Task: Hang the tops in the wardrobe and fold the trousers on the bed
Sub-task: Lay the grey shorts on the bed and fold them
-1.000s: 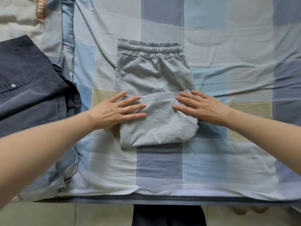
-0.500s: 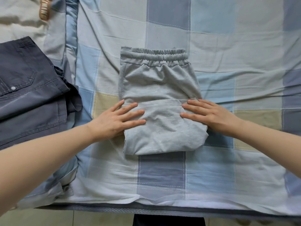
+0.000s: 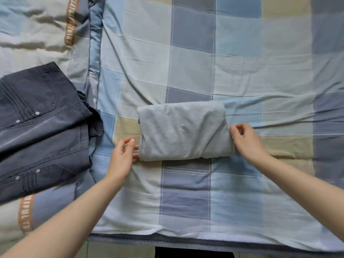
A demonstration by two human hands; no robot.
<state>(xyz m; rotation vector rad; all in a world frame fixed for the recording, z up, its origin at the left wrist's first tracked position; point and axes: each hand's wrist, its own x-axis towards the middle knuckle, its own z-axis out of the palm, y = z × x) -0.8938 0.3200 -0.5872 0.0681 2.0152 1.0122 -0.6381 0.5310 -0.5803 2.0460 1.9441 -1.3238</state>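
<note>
The grey trousers [image 3: 182, 131] lie on the checked bed sheet [image 3: 186, 198] as a compact folded rectangle, with the waistband hidden inside the fold. My left hand [image 3: 122, 157] is at the bundle's left edge, its lower fingertips touching the cloth and its thumb and forefinger loosely curled above. My right hand [image 3: 245, 142] sits against the bundle's right edge with its fingers loosely curled. Neither hand visibly grips the cloth.
Folded dark blue trousers [image 3: 41, 127] lie at the left on a pale quilt [image 3: 37, 30] with an orange lettered band. The bed's front edge [image 3: 167, 243] runs along the bottom, with floor below it.
The grey trousers got one more fold and the waistband is now hidden. Both hands left the top of the cloth and moved out to the bundle's side edges.
</note>
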